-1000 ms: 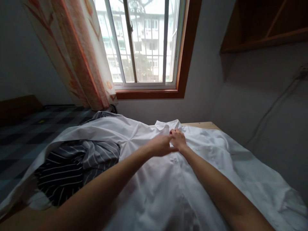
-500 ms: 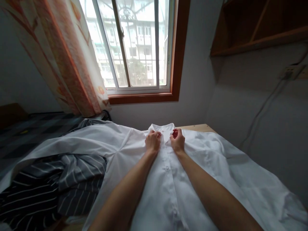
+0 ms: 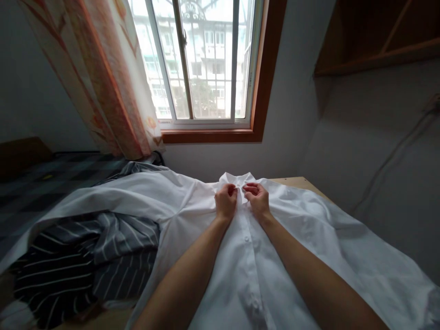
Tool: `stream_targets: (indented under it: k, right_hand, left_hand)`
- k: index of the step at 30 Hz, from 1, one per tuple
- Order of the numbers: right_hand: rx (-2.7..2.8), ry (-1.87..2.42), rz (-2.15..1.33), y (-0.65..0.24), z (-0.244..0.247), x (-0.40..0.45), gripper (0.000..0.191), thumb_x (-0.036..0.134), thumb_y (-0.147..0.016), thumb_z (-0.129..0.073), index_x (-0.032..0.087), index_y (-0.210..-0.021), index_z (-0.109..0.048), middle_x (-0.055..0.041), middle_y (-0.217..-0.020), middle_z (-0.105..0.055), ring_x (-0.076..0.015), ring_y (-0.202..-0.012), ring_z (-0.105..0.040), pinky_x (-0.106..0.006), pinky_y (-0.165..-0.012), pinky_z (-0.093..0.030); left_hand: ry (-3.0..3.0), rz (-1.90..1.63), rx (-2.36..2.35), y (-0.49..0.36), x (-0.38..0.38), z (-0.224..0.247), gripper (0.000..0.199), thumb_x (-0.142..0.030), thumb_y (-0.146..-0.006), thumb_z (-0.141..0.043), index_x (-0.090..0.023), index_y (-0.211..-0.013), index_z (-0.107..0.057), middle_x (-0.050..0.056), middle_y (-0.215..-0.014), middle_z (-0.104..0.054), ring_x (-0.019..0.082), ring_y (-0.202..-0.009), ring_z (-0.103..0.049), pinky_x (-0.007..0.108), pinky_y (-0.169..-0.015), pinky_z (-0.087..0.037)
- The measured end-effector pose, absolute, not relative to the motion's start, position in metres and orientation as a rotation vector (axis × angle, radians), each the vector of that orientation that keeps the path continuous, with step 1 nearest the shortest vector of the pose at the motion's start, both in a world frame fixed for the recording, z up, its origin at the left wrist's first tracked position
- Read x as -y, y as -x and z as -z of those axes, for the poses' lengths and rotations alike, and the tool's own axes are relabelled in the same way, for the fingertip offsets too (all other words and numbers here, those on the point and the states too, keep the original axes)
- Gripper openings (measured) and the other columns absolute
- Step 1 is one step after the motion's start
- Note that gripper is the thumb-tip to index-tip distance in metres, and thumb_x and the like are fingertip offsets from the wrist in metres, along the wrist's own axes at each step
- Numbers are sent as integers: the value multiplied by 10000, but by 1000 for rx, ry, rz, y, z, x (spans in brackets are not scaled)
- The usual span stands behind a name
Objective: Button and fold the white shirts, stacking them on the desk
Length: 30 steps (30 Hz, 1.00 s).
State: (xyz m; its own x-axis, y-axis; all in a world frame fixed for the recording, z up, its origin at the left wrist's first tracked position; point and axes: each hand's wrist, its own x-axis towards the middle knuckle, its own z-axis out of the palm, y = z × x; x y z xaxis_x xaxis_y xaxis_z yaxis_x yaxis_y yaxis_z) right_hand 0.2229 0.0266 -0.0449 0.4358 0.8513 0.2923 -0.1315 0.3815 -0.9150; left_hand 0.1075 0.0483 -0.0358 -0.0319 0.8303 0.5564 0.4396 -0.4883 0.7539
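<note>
A white button-up shirt [image 3: 233, 256] lies spread out face up, its collar [image 3: 237, 178] at the far end and its sleeves stretched to both sides. Just below the collar, my left hand [image 3: 226, 200] pinches one front edge of the shirt. Close beside it, my right hand [image 3: 257, 200] pinches the other front edge, fingertips almost meeting those of the left. Several buttons run down the placket [image 3: 247, 243] toward me. Whatever small part sits between the fingertips is too small to make out.
Dark striped cloth [image 3: 85, 261] is bunched at the left, partly under the sleeve. A checked bed [image 3: 79, 176] stands behind it. A wooden board corner [image 3: 295, 182] shows past the collar. Beyond are a curtain [image 3: 103, 82], a window [image 3: 206, 68] and a wall shelf [image 3: 378, 59].
My hands have come closer together below the collar, bringing the two front edges nearer each other. The camera view has turned slightly to the left.
</note>
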Motion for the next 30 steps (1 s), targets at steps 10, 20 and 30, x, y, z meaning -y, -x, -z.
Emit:
stream_targets:
  k: [10, 20, 30]
  right_hand:
    - [636, 872, -1037, -224, 32, -19, 301, 109, -491, -689, 178, -777, -627, -18, -753, -704, -95, -567, -555, -215, -517, -445]
    - [631, 872, -1017, -225, 33, -19, 286, 117, -479, -695, 180, -751, -632, -19, -741, -709, -92, -556, -550, -212, -509, -433]
    - [808, 894, -913, -222, 40, -20, 170, 138, -517, -671, 177, -682, -656, -4, -695, -701, -102, -576, -543, -224, -524, -382]
  left_hand:
    - [-1936, -1576, -1214, -109, -41, 35, 39, -184, -811, -663, -187, -775, -650, 13, -711, -708, 149, -636, -659, 250, -648, -507]
    - [-1869, -1624, -1187, -110, -43, 37, 139, -112, -786, -678, -180, -888, -613, 27, -769, -728, 156, -699, -696, 239, -676, -517]
    - [-1952, -1574, -1262, -109, -44, 36, 86, -128, -801, -660, -186, -766, -712, 22, -740, -733, 149, -655, -665, 245, -674, -500]
